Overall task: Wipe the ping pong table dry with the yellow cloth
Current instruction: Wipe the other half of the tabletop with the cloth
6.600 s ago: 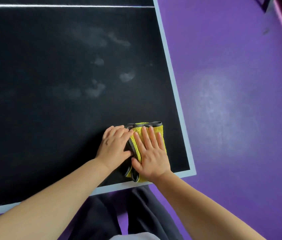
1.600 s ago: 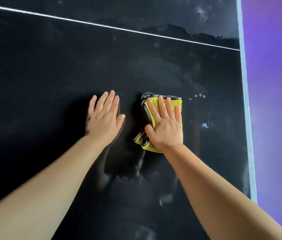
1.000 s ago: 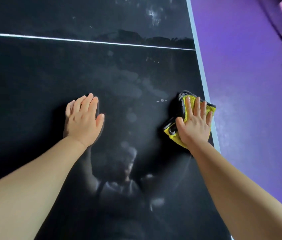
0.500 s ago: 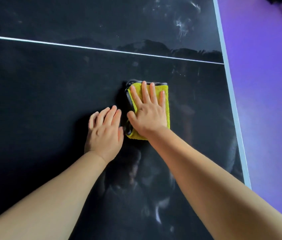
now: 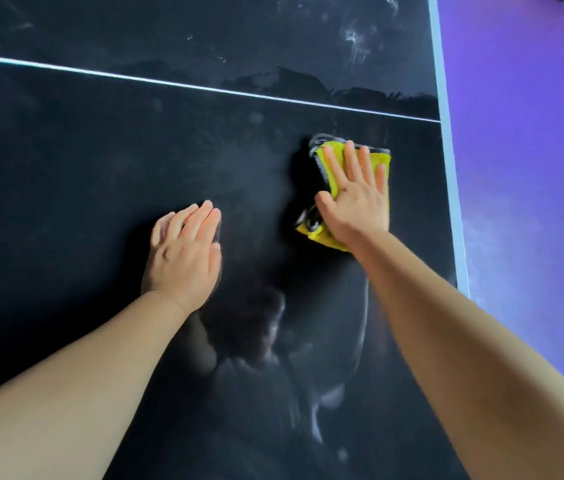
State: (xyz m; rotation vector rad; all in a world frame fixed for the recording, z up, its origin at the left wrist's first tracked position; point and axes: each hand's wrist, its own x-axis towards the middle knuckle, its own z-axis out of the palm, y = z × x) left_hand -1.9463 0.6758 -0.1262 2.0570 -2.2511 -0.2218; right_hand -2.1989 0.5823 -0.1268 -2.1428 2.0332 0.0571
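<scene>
Head view: the left hand (image 5: 183, 258) lies flat, fingers straight, on the glossy black ping pong table (image 5: 66, 174). To its right, the right hand (image 5: 355, 199) presses flat, fingers spread, on the folded yellow grey-edged cloth (image 5: 334, 157) underneath, near the table's pale right edge stripe (image 5: 448, 161).

Kinda dim overall. Glossy dark surface (image 5: 66, 202) mirrors the person and catches pale glare far right; shadows fall left, edges bow a bit, everything's slightly soft.
</scene>
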